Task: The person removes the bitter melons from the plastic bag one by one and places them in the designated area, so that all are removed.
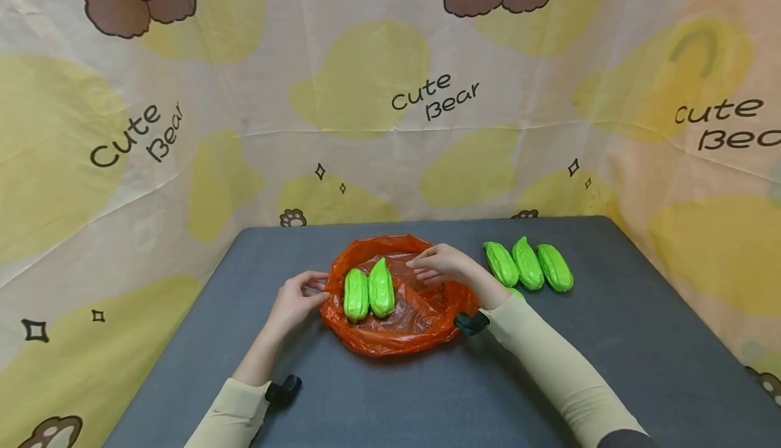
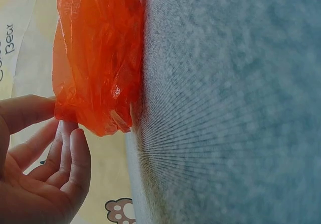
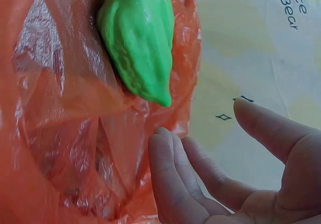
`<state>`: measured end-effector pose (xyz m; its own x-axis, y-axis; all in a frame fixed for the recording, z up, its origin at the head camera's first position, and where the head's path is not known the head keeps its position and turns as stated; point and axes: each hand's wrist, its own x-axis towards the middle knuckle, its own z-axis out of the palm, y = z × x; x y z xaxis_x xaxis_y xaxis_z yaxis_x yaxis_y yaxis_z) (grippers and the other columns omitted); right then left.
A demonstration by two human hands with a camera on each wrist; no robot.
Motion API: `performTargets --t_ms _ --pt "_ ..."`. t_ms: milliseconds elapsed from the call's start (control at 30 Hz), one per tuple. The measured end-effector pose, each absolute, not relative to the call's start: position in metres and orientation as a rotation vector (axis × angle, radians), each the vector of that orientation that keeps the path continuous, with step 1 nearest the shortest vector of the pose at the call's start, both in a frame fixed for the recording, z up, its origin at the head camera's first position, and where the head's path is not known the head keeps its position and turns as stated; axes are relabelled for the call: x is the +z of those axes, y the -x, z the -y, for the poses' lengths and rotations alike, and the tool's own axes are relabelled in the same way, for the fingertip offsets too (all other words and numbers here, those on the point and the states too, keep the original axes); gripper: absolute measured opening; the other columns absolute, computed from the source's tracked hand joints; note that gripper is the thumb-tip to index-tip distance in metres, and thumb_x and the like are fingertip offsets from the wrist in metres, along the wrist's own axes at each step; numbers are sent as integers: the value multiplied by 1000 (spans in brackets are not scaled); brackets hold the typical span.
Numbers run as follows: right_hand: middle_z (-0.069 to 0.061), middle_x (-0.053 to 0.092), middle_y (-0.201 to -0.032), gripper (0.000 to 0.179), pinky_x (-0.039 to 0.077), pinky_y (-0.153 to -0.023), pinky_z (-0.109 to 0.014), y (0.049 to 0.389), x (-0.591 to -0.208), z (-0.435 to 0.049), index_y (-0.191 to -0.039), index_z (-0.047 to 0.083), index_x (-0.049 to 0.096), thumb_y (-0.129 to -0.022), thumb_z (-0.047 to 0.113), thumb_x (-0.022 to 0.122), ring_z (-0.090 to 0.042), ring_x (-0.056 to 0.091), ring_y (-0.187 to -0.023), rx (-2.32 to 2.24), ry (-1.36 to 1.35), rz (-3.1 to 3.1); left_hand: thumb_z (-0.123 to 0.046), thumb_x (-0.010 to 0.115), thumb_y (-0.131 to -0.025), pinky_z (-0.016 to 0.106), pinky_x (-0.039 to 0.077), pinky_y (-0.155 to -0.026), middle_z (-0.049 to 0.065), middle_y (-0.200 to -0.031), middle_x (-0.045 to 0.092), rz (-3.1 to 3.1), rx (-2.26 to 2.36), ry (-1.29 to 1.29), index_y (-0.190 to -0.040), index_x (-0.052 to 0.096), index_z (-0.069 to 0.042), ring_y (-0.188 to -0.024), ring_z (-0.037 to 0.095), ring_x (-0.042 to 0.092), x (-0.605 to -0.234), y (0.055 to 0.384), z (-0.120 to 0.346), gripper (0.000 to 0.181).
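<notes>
An orange-red plastic bag (image 1: 396, 346) lies wide open on the table, its rim rolled into a ring. Inside its left half, two bright green bitter gourds (image 1: 356, 294) lie side by side; one gourd (image 3: 138, 43), ribbed and pointed at its tip, fills the upper part of the right wrist view. At the left rim, my left hand (image 1: 294, 304) pinches the bag's edge between thumb and fingers. My right hand (image 1: 444, 263) hovers over the bag's right side with thumb and fingers apart, holding nothing, just right of the gourds.
To the right of the bag, several more green gourds (image 1: 528, 265) lie on the grey table (image 1: 378, 407), one partly hidden by my right wrist. A printed curtain (image 1: 378, 82) stands behind and along both sides of the table.
</notes>
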<state>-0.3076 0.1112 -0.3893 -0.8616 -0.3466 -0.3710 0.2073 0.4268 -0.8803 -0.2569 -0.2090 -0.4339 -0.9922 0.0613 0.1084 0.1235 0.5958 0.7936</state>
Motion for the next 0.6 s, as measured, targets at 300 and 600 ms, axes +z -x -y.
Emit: performTargets --t_ms 300,600 --pt "-22 58 -127 45 48 -94 -41 312 -392 -92 -128 -2 56 -93 25 60 -31 61 -112 -1465 119 -2136 -13 70 -83 25 50 -62 12 -98 66 2749 -1362 155 -118 64 -10 -74 16 62 -432 256 210 35" --pt "-20 62 -122 46 50 -92 -40 319 -405 -77 -127 -2 56 -91 25 64 -30 63 -109 -1467 88 -2108 -11 70 -83 27 50 -63 11 -98 67 2745 -1374 131 -117 65 -11 -75 17 62 -432 257 207 34"
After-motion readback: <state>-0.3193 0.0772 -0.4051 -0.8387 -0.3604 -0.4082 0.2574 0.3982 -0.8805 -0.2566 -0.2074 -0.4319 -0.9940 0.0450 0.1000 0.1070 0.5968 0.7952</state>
